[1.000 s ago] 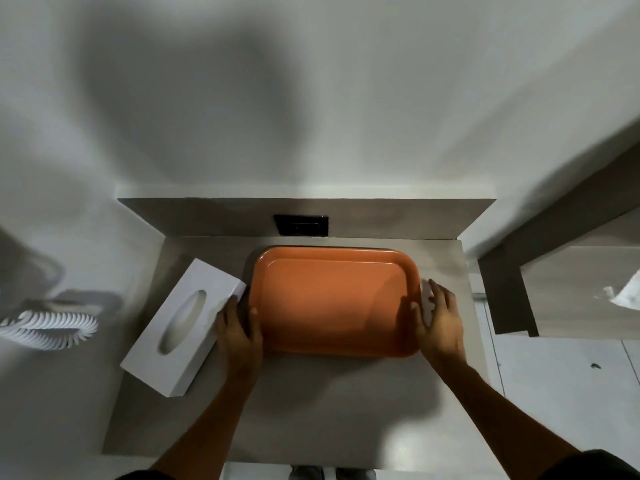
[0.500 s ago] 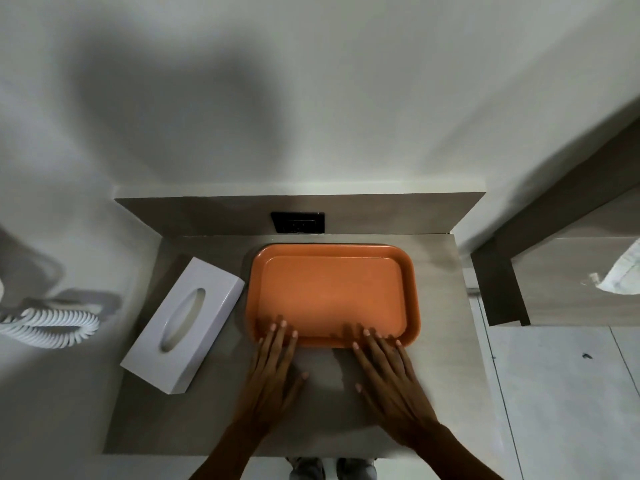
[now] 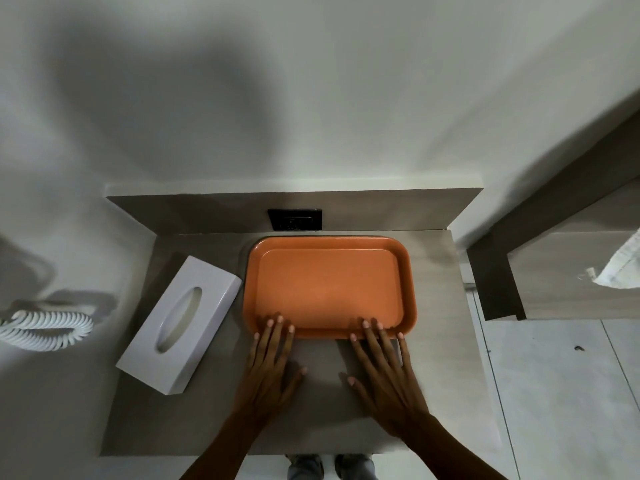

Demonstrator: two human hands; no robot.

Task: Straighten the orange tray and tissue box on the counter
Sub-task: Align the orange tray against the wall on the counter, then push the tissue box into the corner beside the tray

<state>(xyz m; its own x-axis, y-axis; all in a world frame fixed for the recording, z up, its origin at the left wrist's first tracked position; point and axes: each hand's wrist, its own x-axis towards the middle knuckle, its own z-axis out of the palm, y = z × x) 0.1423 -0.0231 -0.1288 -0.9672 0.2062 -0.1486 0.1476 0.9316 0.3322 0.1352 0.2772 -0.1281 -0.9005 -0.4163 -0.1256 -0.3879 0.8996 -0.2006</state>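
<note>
The orange tray (image 3: 329, 289) lies square on the grey counter (image 3: 440, 306), its far rim close to the back panel. A white tissue box (image 3: 180, 323) sits to its left, turned at an angle, one corner near the tray's left rim. My left hand (image 3: 272, 362) rests flat on the counter with spread fingers, fingertips on the tray's near rim at the left. Likewise, my right hand (image 3: 384, 365) lies flat, its fingertips on the near rim at the right. Neither hand holds anything.
A black socket plate (image 3: 295, 220) is set in the back panel behind the tray. A white coiled cord (image 3: 45, 329) lies off the counter's left side. To the right stands a wooden unit (image 3: 568, 271) with a white cloth (image 3: 623, 268). Tiled floor shows at right.
My hands left the tray's two short sides and came to its near long rim, fingers flat. The tray now sits a little farther back. The tissue box has not moved.
</note>
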